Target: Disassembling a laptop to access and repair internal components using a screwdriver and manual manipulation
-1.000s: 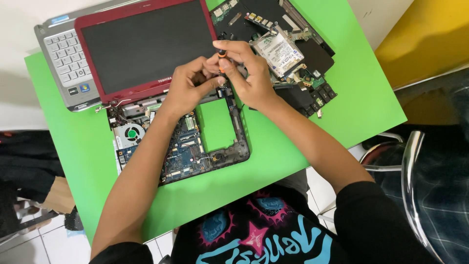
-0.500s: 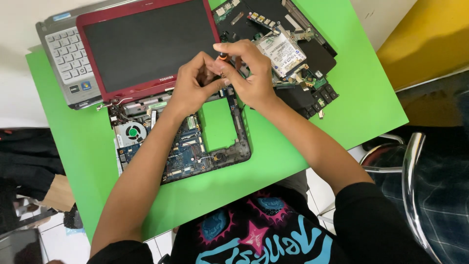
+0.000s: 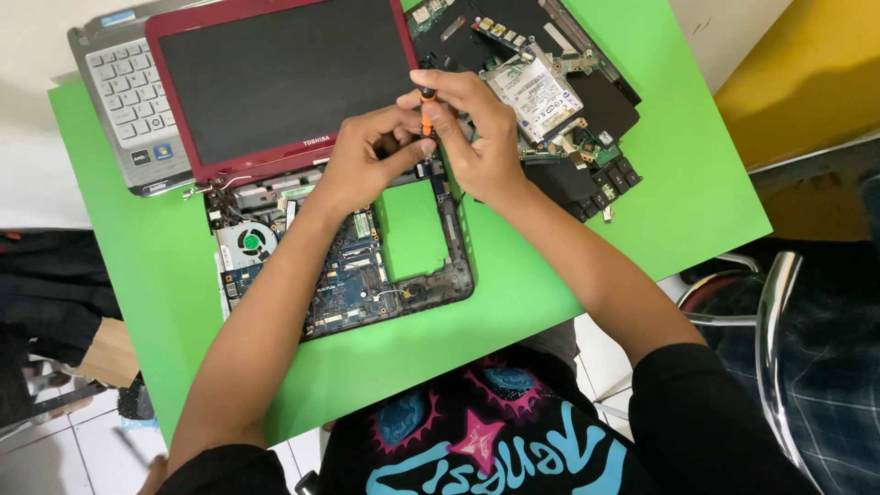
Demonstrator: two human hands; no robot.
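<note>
Green covers the whole table top (image 3: 697, 192), and nearly everything on it belongs to a laptop taken apart. The opened laptop base (image 3: 344, 266) lies in the middle with its blue circuit board bare, a round cooling fan (image 3: 246, 244) at its left end and a rectangular cut-out through which the green surface shows. Behind it the red-framed screen lid (image 3: 275, 82) lies flat with its dark panel facing up, hinged to the base along its near edge. A silver keyboard panel (image 3: 128, 101) sticks out from under the lid at the far left. To the right, a black casing part (image 3: 587, 101) carries a silver hard drive (image 3: 536, 92) and loose small boards, close beside the hands. A chair with a chrome frame (image 3: 770, 312) stands at the table's right side.

The screen lid's lower right corner and the hard drive crowd the spot where the hands meet, at the far right corner of the base.

The right hand (image 3: 481, 137) is raised over that corner, wrist bent down, thumb and fingers pinched tight around an orange-and-black screwdriver (image 3: 426, 110) held upright; its tip is hidden behind the fingers. The left hand (image 3: 367, 170) lies just beside it, palm down on the hinge area, fingers curled and pressed against the lower part of the tool and the right hand. Whether it grips the shaft cannot be told. Both forearms reach in from the near edge, converging.
</note>
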